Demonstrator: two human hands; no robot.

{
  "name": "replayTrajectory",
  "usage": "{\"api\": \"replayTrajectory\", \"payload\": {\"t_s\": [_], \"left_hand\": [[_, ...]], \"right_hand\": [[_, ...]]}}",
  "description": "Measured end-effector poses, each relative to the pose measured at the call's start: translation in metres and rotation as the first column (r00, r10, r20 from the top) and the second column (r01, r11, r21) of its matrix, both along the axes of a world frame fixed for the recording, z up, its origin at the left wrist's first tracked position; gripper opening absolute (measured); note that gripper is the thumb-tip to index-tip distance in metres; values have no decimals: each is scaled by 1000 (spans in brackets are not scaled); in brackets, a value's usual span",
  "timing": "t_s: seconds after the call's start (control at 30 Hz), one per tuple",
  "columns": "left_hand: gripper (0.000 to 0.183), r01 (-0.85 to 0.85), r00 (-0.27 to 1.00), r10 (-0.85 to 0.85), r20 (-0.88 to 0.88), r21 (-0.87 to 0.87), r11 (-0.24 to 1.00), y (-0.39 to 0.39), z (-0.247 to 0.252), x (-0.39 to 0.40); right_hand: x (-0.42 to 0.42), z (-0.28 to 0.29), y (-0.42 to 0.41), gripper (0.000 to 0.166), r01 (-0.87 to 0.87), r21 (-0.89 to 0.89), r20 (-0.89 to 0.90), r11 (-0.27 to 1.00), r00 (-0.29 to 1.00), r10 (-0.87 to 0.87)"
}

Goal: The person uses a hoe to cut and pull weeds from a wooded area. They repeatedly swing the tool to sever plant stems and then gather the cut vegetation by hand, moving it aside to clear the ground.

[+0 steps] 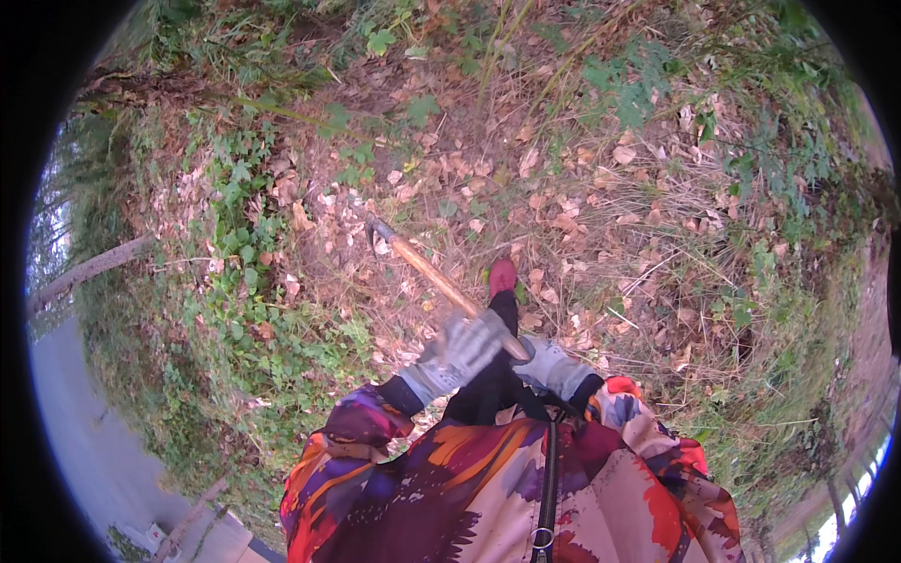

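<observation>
A hoe with a wooden handle (436, 276) slants up and to the left from my body. Its dark metal head (373, 232) hangs over leaf-strewn soil; whether the blade touches the ground cannot be told. My left hand (457, 355), in a grey work glove and slightly blurred, has its fingers wrapped over the lower handle. Close to the handle's butt end, my right hand (552, 366) in a matching glove is closed around the wood, its fingers partly hidden.
A red shoe (502, 276) stands on dry leaves just beyond the hands. Green ground plants (246, 246) grow on the left, dry grass (676, 274) on the right. A thin trunk (91, 273) leans at the far left, above a grey paved surface (91, 422).
</observation>
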State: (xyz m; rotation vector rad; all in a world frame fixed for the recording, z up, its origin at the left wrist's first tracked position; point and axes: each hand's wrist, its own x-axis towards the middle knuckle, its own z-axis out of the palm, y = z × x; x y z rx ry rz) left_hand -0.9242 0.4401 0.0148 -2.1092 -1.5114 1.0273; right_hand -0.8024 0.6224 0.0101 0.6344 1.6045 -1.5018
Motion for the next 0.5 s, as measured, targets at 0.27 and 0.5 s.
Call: {"api": "replayTrajectory", "payload": {"t_s": [0.27, 0.5], "left_hand": [[50, -897, 399, 904, -155, -270, 350, -25, 5, -137], [29, -821, -253, 966, -58, -515, -246, -103, -96, -106]], "right_hand": [[-5, -23, -7, 22, 150, -38, 72, 988, 987, -147], [34, -35, 5, 28, 273, 75, 22, 959, 961, -276]]}}
